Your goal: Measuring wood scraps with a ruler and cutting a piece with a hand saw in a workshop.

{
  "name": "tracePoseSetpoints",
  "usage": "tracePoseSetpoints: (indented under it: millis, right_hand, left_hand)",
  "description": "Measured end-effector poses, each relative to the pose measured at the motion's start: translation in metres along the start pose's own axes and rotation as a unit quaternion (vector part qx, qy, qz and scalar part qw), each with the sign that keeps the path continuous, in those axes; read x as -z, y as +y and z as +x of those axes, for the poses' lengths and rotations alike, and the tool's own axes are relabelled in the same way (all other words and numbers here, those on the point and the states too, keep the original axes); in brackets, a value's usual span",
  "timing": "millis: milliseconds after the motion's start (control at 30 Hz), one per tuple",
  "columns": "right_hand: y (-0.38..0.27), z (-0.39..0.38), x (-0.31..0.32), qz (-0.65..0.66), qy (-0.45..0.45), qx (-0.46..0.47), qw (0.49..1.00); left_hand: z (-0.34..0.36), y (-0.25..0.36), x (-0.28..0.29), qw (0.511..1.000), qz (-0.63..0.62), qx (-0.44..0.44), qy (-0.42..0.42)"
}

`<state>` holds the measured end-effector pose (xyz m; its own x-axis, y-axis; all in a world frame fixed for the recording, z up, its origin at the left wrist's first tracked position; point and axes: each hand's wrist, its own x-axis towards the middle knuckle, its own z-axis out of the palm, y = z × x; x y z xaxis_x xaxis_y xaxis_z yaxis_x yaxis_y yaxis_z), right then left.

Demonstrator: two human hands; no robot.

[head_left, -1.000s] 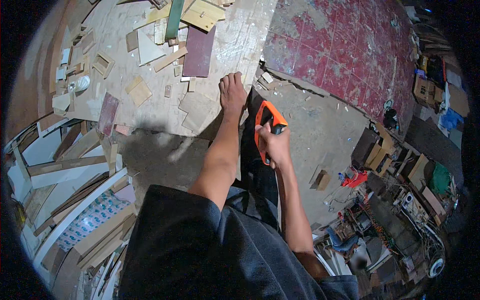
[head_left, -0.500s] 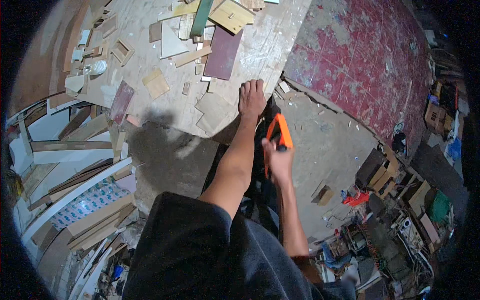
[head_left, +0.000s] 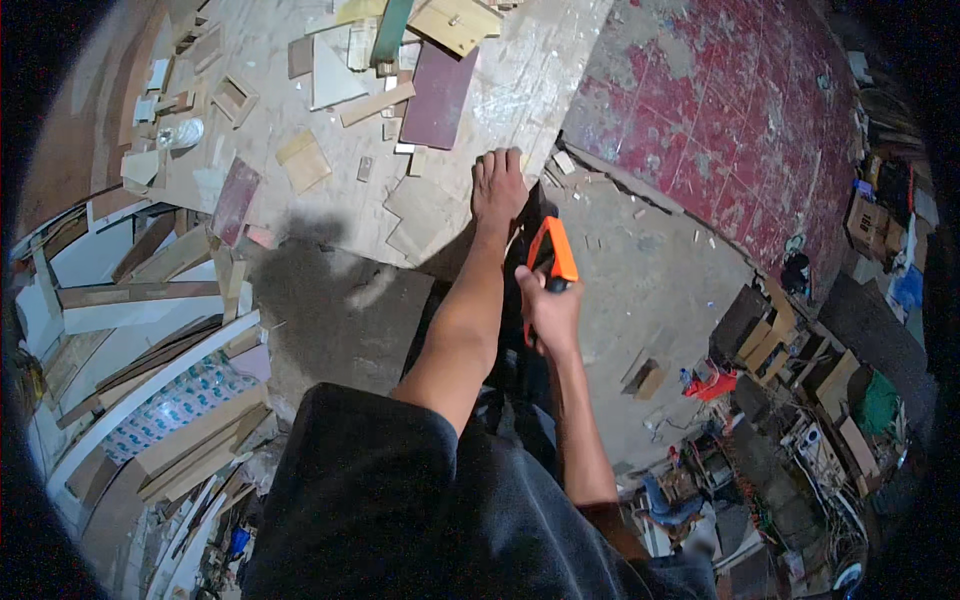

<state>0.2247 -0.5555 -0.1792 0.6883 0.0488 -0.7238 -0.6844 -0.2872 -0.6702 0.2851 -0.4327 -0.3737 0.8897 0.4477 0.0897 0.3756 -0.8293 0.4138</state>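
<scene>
My left hand [head_left: 499, 188] lies palm down at the near right corner of the pale wooden worktop [head_left: 521, 85], fingers a little apart and bent onto the surface. Whether a small piece lies under the palm is hidden. Just to the right and nearer to me, my right hand [head_left: 553, 312] is wrapped around the grip of an orange and black hand saw [head_left: 563, 250]. The saw stands by the worktop's edge; most of its blade cannot be made out against the dark below. A cut-out thin board [head_left: 420, 218] lies left of my left hand.
On the worktop are a maroon board [head_left: 440, 98], a green strip [head_left: 391, 32] and several wood offcuts. Stacked planks [head_left: 140, 295] stand at the left. A red tiled surface [head_left: 690, 120] spreads at the far right. Cluttered tools and scraps [head_left: 800, 440] cover the lower right floor.
My right hand and the saw have shifted slightly toward the left. The left hand keeps its place on the worktop, while the whole view has moved a little.
</scene>
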Motion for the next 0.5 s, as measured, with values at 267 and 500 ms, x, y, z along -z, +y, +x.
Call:
tracePoseSetpoints:
  millis: [267, 500]
  right_hand:
    - [-0.006, -0.025, 0.017, -0.002, -0.007, -0.048, 0.999]
    - [0.020, 0.006, -0.006, -0.020, 0.008, 0.058, 0.998]
  left_hand:
    - [-0.006, 0.005, 0.006, 1.000, 0.005, -0.002, -0.010]
    - [-0.010, -0.011, -0.003, 0.999, 0.035, 0.003, 0.016]
